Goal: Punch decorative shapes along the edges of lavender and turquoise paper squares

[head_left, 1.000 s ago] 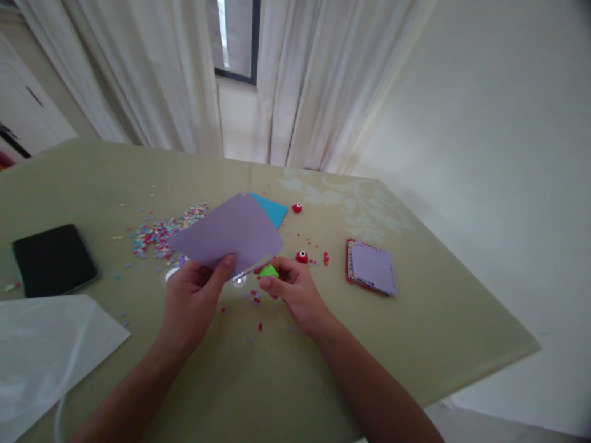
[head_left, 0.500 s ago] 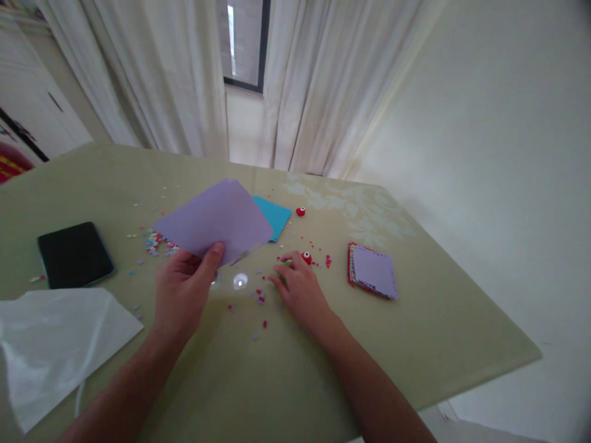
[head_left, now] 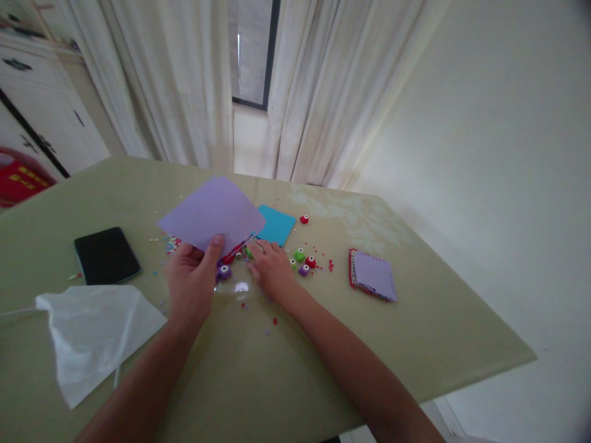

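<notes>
My left hand [head_left: 191, 277] holds a sheet of lilac paper [head_left: 212, 212] by its near edge, thumb on top. The sheet is raised and tilted above the table. Just right of the sheet, my right hand [head_left: 270, 269] reaches low over the table, thumb and fingers apart at a green piece [head_left: 250, 253], mostly covered by the fingers. It resembles the small craft punches with eye-like tops around it. A purple punch [head_left: 225, 271] and a red punch [head_left: 229, 255] lie between my hands. Right of my right hand stand a green punch [head_left: 300, 255], a red punch [head_left: 311, 262] and a purple punch [head_left: 303, 269].
Blue paper [head_left: 276, 225] lies behind my right hand, with another red punch [head_left: 304, 219] beyond it. A stack of coloured paper squares [head_left: 373, 275] sits at right. A black tablet [head_left: 108, 257] and a white bag [head_left: 95, 329] are at left. Confetti is scattered about.
My right hand has moved left, from the red punch to beside the lilac paper. The green punch it held a second ago has left its grasp. More punches now show. The view has shifted leftward.
</notes>
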The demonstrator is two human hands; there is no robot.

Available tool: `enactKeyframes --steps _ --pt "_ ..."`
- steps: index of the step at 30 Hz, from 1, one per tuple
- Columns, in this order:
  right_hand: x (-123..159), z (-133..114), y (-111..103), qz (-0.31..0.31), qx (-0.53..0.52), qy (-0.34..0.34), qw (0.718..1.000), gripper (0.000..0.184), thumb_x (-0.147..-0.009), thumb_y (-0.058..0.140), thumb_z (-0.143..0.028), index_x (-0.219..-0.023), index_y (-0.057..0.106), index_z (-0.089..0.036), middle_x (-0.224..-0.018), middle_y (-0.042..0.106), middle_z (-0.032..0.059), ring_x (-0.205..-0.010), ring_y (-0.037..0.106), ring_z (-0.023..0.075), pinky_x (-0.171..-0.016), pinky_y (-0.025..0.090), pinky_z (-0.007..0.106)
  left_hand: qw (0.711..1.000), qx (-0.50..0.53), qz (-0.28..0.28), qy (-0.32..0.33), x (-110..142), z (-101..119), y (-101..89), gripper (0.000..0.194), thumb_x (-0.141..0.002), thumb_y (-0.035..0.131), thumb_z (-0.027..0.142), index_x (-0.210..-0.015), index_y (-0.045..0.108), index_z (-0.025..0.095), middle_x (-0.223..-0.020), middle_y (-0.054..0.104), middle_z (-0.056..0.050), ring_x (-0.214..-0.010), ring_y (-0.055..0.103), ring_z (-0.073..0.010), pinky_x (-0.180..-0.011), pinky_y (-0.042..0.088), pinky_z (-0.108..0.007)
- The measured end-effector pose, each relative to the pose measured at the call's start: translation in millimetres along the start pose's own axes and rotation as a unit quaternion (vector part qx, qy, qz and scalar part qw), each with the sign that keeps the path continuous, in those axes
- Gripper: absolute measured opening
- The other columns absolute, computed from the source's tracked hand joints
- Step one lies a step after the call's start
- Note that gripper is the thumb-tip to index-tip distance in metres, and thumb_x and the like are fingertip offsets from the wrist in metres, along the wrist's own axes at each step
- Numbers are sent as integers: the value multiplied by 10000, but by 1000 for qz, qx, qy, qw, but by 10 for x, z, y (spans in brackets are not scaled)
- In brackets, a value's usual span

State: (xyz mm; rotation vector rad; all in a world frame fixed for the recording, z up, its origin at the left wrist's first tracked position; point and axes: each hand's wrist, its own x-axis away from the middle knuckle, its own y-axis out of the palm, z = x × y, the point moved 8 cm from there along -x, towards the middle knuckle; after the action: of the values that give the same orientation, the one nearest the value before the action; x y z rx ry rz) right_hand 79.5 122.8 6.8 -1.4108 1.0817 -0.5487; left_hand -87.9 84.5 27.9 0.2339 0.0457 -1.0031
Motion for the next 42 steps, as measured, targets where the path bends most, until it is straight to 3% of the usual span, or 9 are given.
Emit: enactKeyframes --steps 3,7,10,12,17,20,25,29,42 --pt "-43 -57 64 -50 4 1 999 297 -1055 660 -239 -1344 692 -177 -1294 732 143 -1204 677 297 -1035 550 413 1000 -9 -5 3 10 13 10 334 -788 852 503 -772 663 228 -614 611 53 -499 480 -118 -455 355 -245" --pt "246 0 -28 -95 -41 36 994 289 -1000 694 -187 -1288 700 -166 -1208 724 147 -1034 721 274 -885 578 379 1000 -12 -13 -4 62 42 43 371 -789 863 518 -743 630 233 -589 560 58 -499 480 -123 -451 339 -247" --pt "498 187 -264 -6 -210 82 974 323 -982 739 -267 -1294 724 -184 -1235 703 135 -987 715 237 -884 579 380 999 -29 -24 -21 118 21 80 422 -781 879 548 -716 606 233 -558 537 60 -485 473 -121 -435 324 -243" --pt "613 376 -318 45 -381 131 914 268 -957 786 -381 -1162 773 -210 -1134 714 89 -846 703 186 -789 579 339 998 -39 -30 -30 149 -16 101 456 -770 886 578 -706 596 232 -548 533 59 -479 464 -119 -433 320 -242" --pt "658 599 -102 40 -677 236 696 548 -641 1027 -412 -1034 695 -225 -885 753 1 -720 719 168 -671 566 286 996 -46 -54 -48 203 -126 145 500 -749 899 632 -725 602 230 -581 539 59 -483 428 -109 -434 287 -243" --pt "657 624 -103 59 -720 252 644 643 -533 1076 -388 -958 615 -240 -811 741 -39 -595 669 135 -555 514 244 994 -67 -56 -58 230 -123 149 500 -722 911 633 -706 617 230 -569 544 51 -483 430 -115 -426 278 -246" --pt "691 629 -228 74 -725 250 637 552 -756 934 -643 -800 579 -223 -643 649 -42 -475 516 82 -464 359 211 992 -89 -78 -32 292 -14 225 386 -735 902 573 -757 717 235 -630 668 11 -508 513 -142 -439 342 -260" --pt "689 636 -262 83 -752 245 607 534 -719 958 -657 -833 684 -213 -660 612 -44 -524 514 84 -483 334 215 991 -95 -87 -29 336 -29 270 347 -732 902 555 -784 752 247 -713 748 -11 -579 617 -183 -475 428 -279" --pt "678 625 -190 79 -749 235 614 526 -660 994 -641 -810 706 -228 -656 583 -37 -565 435 108 -533 312 257 991 -87 -94 -34 357 -98 275 342 -730 914 551 -817 767 255 -797 798 -37 -645 685 -214 -566 535 -317"
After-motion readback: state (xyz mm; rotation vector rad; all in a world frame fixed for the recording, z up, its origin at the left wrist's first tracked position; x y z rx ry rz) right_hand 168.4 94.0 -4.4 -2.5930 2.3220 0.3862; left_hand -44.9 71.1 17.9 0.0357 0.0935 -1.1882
